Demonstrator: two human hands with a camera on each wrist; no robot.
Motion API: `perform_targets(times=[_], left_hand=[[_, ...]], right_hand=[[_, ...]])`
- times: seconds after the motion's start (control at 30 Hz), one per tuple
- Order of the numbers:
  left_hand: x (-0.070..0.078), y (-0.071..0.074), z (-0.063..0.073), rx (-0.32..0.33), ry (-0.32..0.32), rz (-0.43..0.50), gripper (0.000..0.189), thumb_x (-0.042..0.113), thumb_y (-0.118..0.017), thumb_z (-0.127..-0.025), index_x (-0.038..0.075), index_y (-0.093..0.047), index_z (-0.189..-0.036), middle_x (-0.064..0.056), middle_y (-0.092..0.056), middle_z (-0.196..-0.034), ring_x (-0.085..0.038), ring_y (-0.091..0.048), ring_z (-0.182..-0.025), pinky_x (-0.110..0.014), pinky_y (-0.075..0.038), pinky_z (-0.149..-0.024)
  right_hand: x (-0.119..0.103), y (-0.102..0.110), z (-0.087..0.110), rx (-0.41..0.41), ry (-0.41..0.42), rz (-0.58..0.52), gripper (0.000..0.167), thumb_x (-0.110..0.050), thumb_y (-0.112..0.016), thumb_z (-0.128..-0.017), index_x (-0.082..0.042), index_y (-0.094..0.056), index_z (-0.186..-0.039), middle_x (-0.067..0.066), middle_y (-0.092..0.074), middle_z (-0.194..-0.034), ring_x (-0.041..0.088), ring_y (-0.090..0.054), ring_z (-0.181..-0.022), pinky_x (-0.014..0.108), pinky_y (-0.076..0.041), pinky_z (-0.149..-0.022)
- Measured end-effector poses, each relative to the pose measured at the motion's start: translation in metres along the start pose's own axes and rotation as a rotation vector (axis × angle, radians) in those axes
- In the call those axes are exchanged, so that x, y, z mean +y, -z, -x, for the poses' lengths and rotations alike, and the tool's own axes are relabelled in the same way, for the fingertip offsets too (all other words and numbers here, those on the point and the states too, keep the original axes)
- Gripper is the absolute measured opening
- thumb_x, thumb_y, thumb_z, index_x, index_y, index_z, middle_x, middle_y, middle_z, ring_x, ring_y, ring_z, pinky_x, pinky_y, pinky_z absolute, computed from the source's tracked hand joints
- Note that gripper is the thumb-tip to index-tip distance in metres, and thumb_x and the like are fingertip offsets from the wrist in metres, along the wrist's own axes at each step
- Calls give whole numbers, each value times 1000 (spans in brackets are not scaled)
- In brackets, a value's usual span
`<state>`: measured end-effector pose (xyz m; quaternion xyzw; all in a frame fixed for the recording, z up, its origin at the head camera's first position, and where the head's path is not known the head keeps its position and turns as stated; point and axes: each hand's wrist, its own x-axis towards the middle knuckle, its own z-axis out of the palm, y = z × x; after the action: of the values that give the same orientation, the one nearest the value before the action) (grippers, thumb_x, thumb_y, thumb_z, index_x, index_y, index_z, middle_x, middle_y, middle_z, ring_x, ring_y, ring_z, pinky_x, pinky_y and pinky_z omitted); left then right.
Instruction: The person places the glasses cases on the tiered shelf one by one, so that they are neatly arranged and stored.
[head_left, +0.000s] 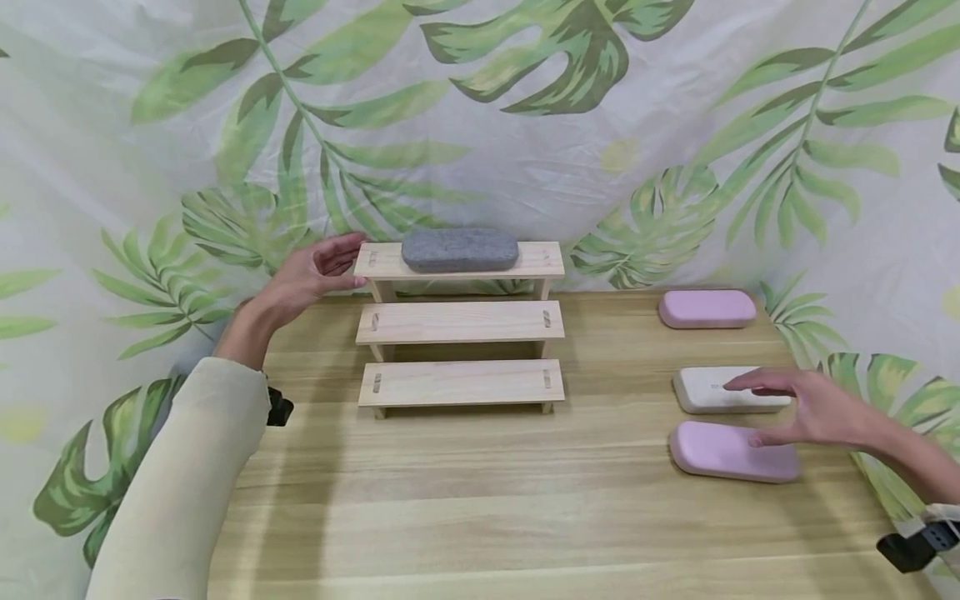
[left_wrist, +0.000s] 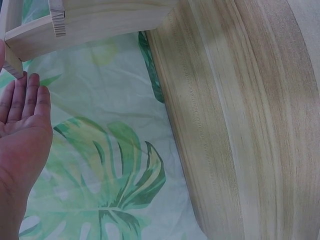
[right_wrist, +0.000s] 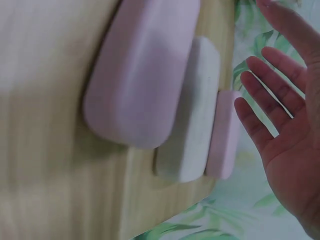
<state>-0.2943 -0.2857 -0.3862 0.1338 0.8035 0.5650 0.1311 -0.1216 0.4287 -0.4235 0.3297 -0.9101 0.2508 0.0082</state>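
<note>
A three-step wooden rack [head_left: 459, 322] stands against the back of the table, with a grey felt-like case [head_left: 460, 250] lying on its top step. My left hand [head_left: 311, 271] is at the left end of that step, thumb by the front corner and fingers toward the back. In the left wrist view the fingers [left_wrist: 30, 97] look straight, tips right at the wood. On the right side, my right hand [head_left: 817, 410] hovers with spread fingers over a white case [head_left: 697, 392] and the nearer pink case [head_left: 712, 450]. Its palm [right_wrist: 295, 155] holds nothing.
Another pink case [head_left: 707, 309] lies at the table's back right. Leaf-patterned cloth [head_left: 525, 150] hangs behind and along both sides of the wooden table [head_left: 487, 508]. A dark device sits at each wrist.
</note>
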Motion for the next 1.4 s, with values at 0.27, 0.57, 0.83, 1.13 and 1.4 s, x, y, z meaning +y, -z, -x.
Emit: perform_targets(times=[0.27, 0.57, 0.83, 1.13, 1.4], left_hand=[[-1, 2, -1, -7, 2, -4, 80, 16, -77, -100, 15, -34, -167, -6, -33, -173, -26, -32, -158, -26, -43, -120], [-3, 2, -1, -10, 5, -11, 81, 18, -78, -99, 15, -34, -167, -7, -33, -172, -26, -32, -159, -36, -37, -126], [0, 1, 1, -4, 7, -4, 79, 15, -77, -100, 15, -36, -167, -7, -34, -172, -26, -31, -159, -44, -31, -129], [0, 2, 2, -3, 8, -8, 79, 15, -77, -100, 15, -36, -167, -5, -33, -173, -25, -30, -159, -43, -30, -130], [-1, 3, -1, -5, 10, -26, 81, 19, -78, -100, 16, -34, -167, -5, -32, -173, -26, -31, -159, -39, -35, -128]], right_hand=[[6, -7, 24, -2, -52, 20, 69, -26, -104, -62, -16, -77, -125, -8, -76, -120, 1, -68, -108, 5, -49, -90], [10, -16, 49, 4, -108, -35, 75, -25, -105, -60, -13, -75, -128, -4, -75, -125, -7, -63, -114, 4, -48, -94], [16, -24, 61, 36, -139, -3, 77, -29, -106, -58, -20, -76, -128, -3, -76, -125, -11, -58, -116, -1, -39, -95], [24, -33, 67, 78, -116, 11, 77, -30, -107, -55, -16, -77, -125, -11, -76, -122, -18, -51, -121, -3, -33, -97], [29, -37, 67, 86, -110, -11, 76, -27, -107, -54, -17, -77, -124, -10, -76, -119, -19, -50, -120, -3, -33, -96]])
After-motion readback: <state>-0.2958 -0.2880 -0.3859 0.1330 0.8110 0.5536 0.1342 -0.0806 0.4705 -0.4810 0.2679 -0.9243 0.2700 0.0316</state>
